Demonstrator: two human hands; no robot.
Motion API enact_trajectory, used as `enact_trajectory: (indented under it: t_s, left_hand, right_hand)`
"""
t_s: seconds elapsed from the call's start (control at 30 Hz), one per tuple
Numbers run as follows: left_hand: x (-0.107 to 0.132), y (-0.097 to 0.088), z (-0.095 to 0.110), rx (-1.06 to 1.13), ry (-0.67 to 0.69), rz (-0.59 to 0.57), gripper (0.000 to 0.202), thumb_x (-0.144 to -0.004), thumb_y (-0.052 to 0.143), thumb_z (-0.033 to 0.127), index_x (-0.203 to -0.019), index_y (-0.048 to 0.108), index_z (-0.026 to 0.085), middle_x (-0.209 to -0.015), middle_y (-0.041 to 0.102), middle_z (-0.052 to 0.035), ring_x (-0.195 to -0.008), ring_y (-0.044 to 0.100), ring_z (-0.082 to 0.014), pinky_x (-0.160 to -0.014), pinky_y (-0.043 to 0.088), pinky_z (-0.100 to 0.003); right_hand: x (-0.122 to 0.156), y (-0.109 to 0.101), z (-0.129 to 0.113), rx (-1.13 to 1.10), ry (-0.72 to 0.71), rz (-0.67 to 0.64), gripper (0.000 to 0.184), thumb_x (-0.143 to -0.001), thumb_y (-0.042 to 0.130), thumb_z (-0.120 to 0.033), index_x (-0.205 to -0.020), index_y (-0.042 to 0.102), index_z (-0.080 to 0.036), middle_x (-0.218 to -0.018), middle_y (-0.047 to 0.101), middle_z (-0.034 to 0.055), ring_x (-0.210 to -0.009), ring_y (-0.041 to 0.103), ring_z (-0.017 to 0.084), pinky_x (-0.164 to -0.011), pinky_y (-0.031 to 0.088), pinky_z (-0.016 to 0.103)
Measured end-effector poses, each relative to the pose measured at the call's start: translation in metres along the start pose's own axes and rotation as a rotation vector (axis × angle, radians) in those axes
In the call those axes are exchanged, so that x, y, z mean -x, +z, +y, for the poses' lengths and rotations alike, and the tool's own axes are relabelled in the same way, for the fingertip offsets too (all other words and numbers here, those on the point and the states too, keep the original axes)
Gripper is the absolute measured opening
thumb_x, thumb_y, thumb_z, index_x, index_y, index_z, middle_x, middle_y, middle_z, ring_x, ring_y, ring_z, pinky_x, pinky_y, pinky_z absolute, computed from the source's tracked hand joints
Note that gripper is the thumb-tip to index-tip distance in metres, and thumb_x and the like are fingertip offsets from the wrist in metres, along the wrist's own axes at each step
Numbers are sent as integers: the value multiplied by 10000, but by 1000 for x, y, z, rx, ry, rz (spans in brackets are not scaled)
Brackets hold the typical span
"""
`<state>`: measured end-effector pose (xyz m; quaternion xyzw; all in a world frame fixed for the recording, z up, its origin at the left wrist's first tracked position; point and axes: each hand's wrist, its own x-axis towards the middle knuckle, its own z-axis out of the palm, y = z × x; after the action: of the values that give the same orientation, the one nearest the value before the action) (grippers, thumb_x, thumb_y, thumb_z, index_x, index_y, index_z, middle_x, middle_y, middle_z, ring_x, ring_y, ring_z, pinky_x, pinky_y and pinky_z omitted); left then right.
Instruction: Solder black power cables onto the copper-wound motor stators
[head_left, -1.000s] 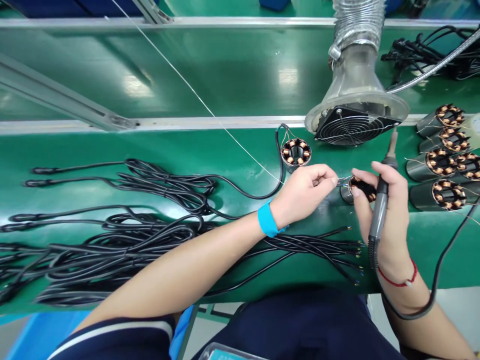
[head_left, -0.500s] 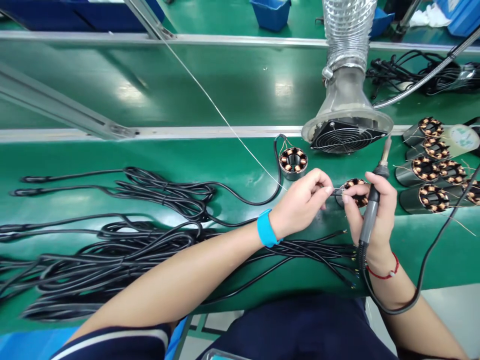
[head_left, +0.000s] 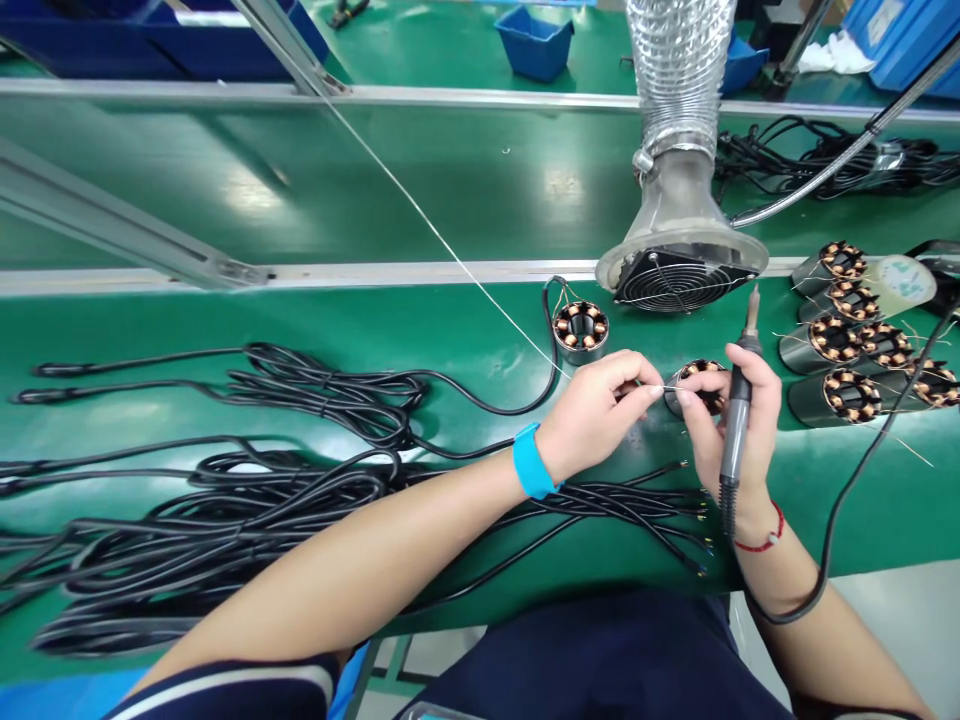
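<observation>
The left hand (head_left: 596, 408) pinches a thin lead (head_left: 670, 389) between closed thumb and fingertips; the right hand (head_left: 752, 425) grips a soldering iron (head_left: 736, 420), tip toward the workbench's (head_left: 150, 318) far edge, its thumb and forefinger nearly meeting at the lead. A copper-wound stator (head_left: 697, 368) stands mid-bench by those fingertips. Black cables (head_left: 300, 500) lie toward the near left corner.

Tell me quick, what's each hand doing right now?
Left hand: closed, pinching a thin wire.
Right hand: closed, holding the soldering iron; seems to pinch that wire too.
</observation>
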<state>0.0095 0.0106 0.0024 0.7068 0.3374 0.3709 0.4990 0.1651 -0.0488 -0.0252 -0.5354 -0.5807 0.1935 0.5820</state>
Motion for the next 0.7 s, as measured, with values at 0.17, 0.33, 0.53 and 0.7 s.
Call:
enact_trajectory:
  t_s: [0.17,0.33,0.53,0.7]
  left_hand:
    - [2,-2,-2,-313,316,5,152,-906,528,110,-796,623,152,-834,655,-43,-805,613,-135,-755,502,-262]
    - [1,-2,-1,-336,276,21,147,-839,553,46,-747,588,155,-764,609,-6,-729,573,-113,-686,475,-231]
    - [-2,-2,-2,-369,122,41,171,-773,560,15,-678,534,155,-706,545,17,-667,507,-104,-633,416,-228]
    - [-4,-3,-2,-339,74,57,174,-773,547,24,-661,528,156,-689,535,21,-660,492,-103,-643,413,-236]
  right_hand:
    - [0,2,-3,2,-33,18,538,-859,667,-193,-1327,440,-332,-903,664,-24,-852,649,164,-889,535,390]
    - [-5,-3,-5,30,-24,-52,477,-884,633,-218,-1310,444,-319,-888,670,-15,-840,653,164,-829,554,365]
    - [-11,-26,-1,147,19,-241,551,-865,653,-234,-1354,416,-324,-1002,675,19,-952,656,196,-855,549,382]
    - [-10,-16,0,225,48,-183,479,-891,622,-263,-1328,434,-323,-874,654,-14,-795,656,176,-767,562,357]
